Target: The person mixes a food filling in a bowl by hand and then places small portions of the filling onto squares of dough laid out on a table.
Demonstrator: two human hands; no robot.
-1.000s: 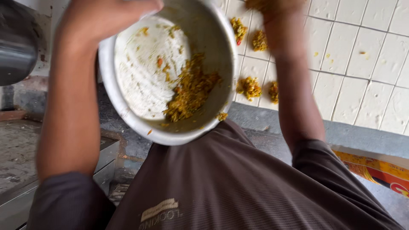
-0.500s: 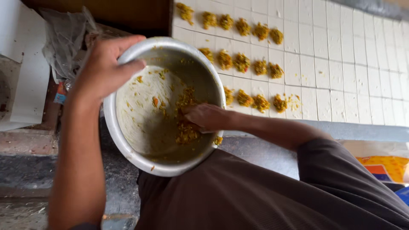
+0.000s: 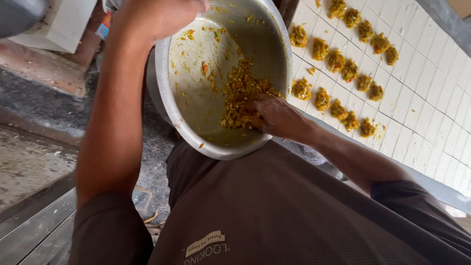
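Right hand scooping yellow mix from a tilted steel bowl

The round, dented steel bowl [image 3: 196, 105] is tipped toward the person, its rim gripped by the left hand [image 3: 157, 17], whose fingers curl shut over the top edge. The right hand [image 3: 274, 117] is inside, fingers half-closed in the yellow-orange chopped vegetable mixture [image 3: 240, 95]. Beyond those fingers, rows of small yellow mixture mounds [image 3: 343, 64] sit on the white tiled worktop [image 3: 422, 98]. Below is the person's brown shirt [image 3: 274, 216].

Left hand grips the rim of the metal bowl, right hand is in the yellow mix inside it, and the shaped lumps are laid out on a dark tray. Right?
Not quite: the head view shows the lumps lying on a white tiled surface, not a dark tray. The left hand does grip the metal bowl at its rim, and the right hand is in the yellow mix.
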